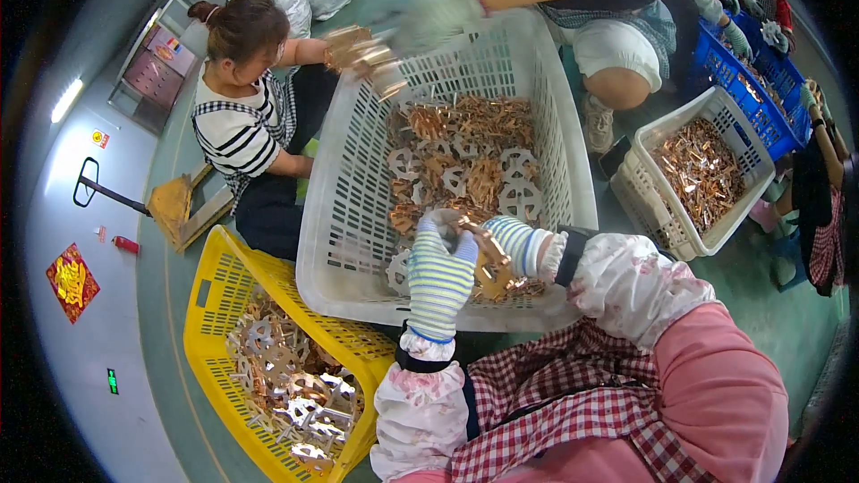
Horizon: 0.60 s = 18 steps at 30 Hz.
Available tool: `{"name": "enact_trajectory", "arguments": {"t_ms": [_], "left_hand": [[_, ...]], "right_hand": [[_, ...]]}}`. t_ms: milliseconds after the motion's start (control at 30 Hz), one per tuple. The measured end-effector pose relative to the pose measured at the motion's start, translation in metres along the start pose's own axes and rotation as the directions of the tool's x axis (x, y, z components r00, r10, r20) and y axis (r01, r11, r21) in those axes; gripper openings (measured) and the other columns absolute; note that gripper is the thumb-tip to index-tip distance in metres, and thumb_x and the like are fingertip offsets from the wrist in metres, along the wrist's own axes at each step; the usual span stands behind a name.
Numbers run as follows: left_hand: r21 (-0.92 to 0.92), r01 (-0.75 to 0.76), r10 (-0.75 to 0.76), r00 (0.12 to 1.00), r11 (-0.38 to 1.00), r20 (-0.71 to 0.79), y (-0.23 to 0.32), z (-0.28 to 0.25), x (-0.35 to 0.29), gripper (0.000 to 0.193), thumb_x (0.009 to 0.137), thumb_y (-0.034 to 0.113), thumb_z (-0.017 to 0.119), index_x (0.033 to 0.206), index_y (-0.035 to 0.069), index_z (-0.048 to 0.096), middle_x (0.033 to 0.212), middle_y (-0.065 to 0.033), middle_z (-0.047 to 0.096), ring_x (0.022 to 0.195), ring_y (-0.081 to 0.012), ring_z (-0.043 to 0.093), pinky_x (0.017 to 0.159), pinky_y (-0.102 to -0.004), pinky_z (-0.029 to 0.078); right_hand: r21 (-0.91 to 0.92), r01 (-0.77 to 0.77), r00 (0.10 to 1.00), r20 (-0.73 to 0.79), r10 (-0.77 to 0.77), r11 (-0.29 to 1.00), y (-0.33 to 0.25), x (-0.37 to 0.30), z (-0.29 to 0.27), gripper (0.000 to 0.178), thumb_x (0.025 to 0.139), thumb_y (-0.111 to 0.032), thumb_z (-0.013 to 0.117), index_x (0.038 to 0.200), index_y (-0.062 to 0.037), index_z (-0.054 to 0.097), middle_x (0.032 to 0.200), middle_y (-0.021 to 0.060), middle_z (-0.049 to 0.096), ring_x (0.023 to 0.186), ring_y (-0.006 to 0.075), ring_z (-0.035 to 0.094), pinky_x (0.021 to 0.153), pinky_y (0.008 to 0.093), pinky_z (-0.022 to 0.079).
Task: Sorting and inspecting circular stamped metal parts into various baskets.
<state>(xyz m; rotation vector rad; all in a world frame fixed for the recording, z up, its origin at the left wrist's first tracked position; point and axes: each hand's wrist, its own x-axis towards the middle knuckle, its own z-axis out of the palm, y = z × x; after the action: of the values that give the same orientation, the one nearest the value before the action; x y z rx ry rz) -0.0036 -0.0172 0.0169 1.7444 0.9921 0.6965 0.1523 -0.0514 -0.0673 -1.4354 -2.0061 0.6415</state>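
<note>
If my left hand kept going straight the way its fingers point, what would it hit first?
Most likely the heap of copper-coloured metal parts in the white crate, just ahead of your left hand. Depth is hard to judge, so it might pass above them.

Open air above the middle, walls around it

Above the metal pieces [461,170], a hand could pass between the left hand [441,275] and right hand [516,246], near, and a co-worker's glove [438,16], far. The white basket [358,301] walls bar sideways exits; the yellow basket [199,335] crowds near left, the smaller crate [649,201] right.
</note>
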Motion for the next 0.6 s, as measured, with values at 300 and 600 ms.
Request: {"name": "enact_trajectory", "arguments": {"t_ms": [300, 600], "left_hand": [[0.436, -0.316, 0.394, 0.914, 0.843, -0.099, 0.001, -0.020, 0.007, 0.022, 0.081, 0.003, 0.062, 0.102, 0.003, 0.056, 0.083, -0.0064, 0.062, 0.073, -0.0132, 0.060, 0.067, -0.0285, 0.050], [-0.267, 0.079, -0.079, 0.997, 0.961, 0.009, -0.002, -0.032, 0.006, 0.014, 0.080, -0.003, 0.060, 0.090, 0.005, 0.055, 0.076, -0.0014, 0.056, 0.059, -0.0080, 0.054, 0.053, -0.0229, 0.044]], "right_hand": [[0.020, 0.129, 0.984, -0.130, -0.125, 0.991, -0.008, 0.000, -0.004, 0.015, 0.081, -0.017, 0.060, 0.085, -0.0034, 0.063, 0.070, 0.0130, 0.063, 0.063, 0.0309, 0.061, 0.060, 0.0391, 0.048], [-0.236, 0.081, 0.997, 0.029, -0.077, 0.968, -0.019, 0.012, -0.007, 0.022, 0.074, -0.022, 0.066, 0.087, -0.0050, 0.063, 0.069, 0.0148, 0.062, 0.062, 0.0340, 0.061, 0.055, 0.0400, 0.048]]}}
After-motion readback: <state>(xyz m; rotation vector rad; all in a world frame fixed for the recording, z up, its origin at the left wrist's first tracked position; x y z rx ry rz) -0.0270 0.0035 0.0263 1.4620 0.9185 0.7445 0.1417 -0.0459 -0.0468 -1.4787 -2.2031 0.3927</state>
